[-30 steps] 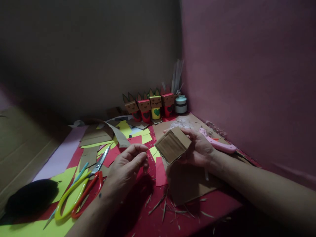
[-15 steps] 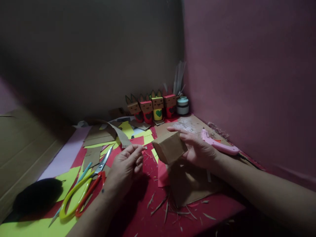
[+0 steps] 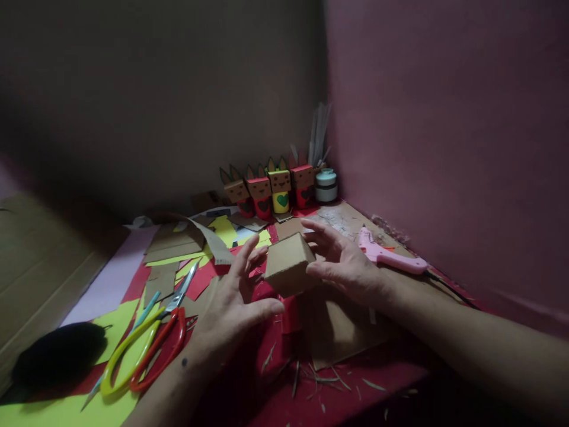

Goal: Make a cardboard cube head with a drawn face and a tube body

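A small brown cardboard box (image 3: 288,267) is held between both my hands above the red paper-covered table (image 3: 355,367). My left hand (image 3: 235,302) touches its left side, fingers spread and thumb stretched out below it. My right hand (image 3: 344,264) grips its right side with fingers curved over the top and thumb underneath. A flat sheet of cardboard (image 3: 342,329) lies just under my right hand.
Yellow and red scissors (image 3: 142,350) lie at the left on coloured paper scraps. A pink glue gun (image 3: 389,255) rests by the right wall. Several paper-box figures (image 3: 267,190) and a small jar (image 3: 326,185) stand in the corner. A black object (image 3: 53,359) sits at far left.
My left hand, pinched and apart from the box earlier, has opened and come up against its left side. The box has moved slightly left and turned in my right hand.
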`<state>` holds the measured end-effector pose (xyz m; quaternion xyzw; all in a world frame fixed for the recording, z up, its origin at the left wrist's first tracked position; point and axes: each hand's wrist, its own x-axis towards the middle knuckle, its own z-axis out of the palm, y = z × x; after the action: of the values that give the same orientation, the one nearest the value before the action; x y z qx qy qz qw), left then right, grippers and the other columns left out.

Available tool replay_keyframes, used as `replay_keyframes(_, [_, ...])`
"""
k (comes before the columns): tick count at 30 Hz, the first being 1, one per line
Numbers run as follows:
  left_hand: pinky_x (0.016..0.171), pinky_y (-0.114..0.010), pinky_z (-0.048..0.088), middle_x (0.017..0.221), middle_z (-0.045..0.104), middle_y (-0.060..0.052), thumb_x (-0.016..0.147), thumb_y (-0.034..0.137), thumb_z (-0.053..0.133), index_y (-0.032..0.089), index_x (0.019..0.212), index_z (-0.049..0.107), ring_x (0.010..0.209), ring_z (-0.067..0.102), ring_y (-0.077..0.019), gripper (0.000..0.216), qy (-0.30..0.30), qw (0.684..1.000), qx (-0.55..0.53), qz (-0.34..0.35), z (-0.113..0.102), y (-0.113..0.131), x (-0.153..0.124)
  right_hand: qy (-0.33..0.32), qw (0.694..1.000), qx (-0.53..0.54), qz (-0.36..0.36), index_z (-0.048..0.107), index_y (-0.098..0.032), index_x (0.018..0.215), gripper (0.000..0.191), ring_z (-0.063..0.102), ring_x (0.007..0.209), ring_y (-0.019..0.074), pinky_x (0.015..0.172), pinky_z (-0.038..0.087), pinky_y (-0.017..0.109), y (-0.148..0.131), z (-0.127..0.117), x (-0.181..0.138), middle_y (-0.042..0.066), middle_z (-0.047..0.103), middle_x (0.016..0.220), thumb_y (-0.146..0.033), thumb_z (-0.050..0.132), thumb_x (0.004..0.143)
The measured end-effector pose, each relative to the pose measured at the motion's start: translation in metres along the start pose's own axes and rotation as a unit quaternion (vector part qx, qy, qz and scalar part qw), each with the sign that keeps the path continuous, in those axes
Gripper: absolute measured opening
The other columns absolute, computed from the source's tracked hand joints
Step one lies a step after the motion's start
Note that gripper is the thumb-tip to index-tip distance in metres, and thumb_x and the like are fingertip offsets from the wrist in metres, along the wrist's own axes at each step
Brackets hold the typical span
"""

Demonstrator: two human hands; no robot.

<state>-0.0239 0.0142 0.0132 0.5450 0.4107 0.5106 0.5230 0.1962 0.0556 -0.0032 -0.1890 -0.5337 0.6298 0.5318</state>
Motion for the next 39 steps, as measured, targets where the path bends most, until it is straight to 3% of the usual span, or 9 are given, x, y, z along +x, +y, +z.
replay_keyframes(3, [0.105,-0.042,0.05,0.15,0.054,-0.005,0.062,0.012,0.09,0.043,0.143,0.054,0.136,0.05,-0.0355,0.093,-0.032,0.999,0.022,0.014,0.0,-0.0011,-0.0027,-0.029,0.999,-0.024,0.001,0.059,-0.036,0.131,0.068,0.059,0.111,0.022,0.091,0.052,0.036,-0.0013,0.0031,-0.0043,0.003,0.062,0.122,-0.019,0.086,0.07])
replay_keyframes(6, [0.103,-0.035,0.05,0.149,0.056,-0.002,0.067,0.014,0.088,0.044,0.137,0.06,0.133,0.054,-0.0314,0.081,-0.031,0.999,0.036,0.001,0.002,0.0002,-0.0046,-0.043,0.999,-0.03,0.015,0.061,-0.035,0.13,0.069,0.059,0.113,0.0233,0.088,0.054,0.036,-0.0016,0.0042,-0.0056,0.004,0.062,0.124,-0.019,0.088,0.067])
replay_keyframes(13, [0.086,-0.023,0.057,0.127,0.071,0.0,0.064,0.012,0.087,0.041,0.127,0.069,0.112,0.067,-0.0235,0.072,-0.012,0.998,-0.057,-0.038,0.0016,0.0059,-0.0014,-0.077,0.996,0.038,0.032,0.067,-0.032,0.124,0.064,0.054,0.127,0.0215,0.101,0.047,0.034,-0.0003,0.0014,-0.0026,0.002,0.065,0.129,-0.019,0.09,0.065])
replay_keyframes(17, [0.086,-0.022,0.056,0.121,0.072,0.0,0.065,0.012,0.086,0.038,0.127,0.069,0.107,0.068,-0.0215,0.07,-0.009,0.996,-0.081,-0.046,0.0004,0.0067,-0.0007,-0.068,0.995,0.026,0.07,0.067,-0.03,0.123,0.066,0.06,0.117,0.0222,0.087,0.051,0.032,0.0004,0.0017,-0.0021,0.003,0.064,0.132,-0.019,0.092,0.063])
replay_keyframes(23, [0.085,-0.021,0.057,0.118,0.074,0.001,0.061,0.009,0.087,0.037,0.124,0.071,0.104,0.069,-0.0206,0.071,-0.01,0.995,-0.081,-0.059,0.0026,0.0079,-0.0002,-0.086,0.994,0.031,0.063,0.067,-0.029,0.123,0.067,0.061,0.112,0.0216,0.089,0.051,0.033,0.0046,0.0003,-0.0007,0.003,0.068,0.122,-0.017,0.092,0.061])
replay_keyframes(28, [0.086,-0.021,0.056,0.125,0.073,0.0,0.059,0.011,0.088,0.035,0.122,0.073,0.114,0.066,-0.0233,0.07,-0.005,0.996,-0.063,-0.065,0.0005,0.0068,0.0006,-0.09,0.992,0.037,0.074,0.067,-0.027,0.121,0.066,0.061,0.111,0.023,0.092,0.052,0.038,0.0028,0.0002,-0.0005,0.004,0.067,0.121,-0.018,0.092,0.061])
replay_keyframes(33, [0.086,-0.019,0.055,0.125,0.073,0.004,0.061,0.007,0.086,0.039,0.123,0.071,0.121,0.063,-0.0239,0.072,-0.01,0.997,-0.039,-0.065,-0.0022,0.0058,-0.0001,-0.074,0.991,0.048,0.102,0.066,-0.026,0.12,0.071,0.063,0.103,0.021,0.083,0.054,0.034,0.0041,0.0001,-0.0009,0.005,0.065,0.123,-0.015,0.093,0.055])
replay_keyframes(39, [0.082,-0.016,0.055,0.128,0.072,0.006,0.059,0.007,0.088,0.04,0.123,0.071,0.118,0.064,-0.0214,0.075,-0.021,0.998,-0.008,-0.05,-0.0017,0.0087,-0.0006,-0.103,0.988,0.025,0.109,0.063,-0.025,0.125,0.076,0.064,0.092,0.0187,0.077,0.055,0.032,0.0058,-0.0007,-0.0029,0.004,0.065,0.115,-0.016,0.093,0.056])
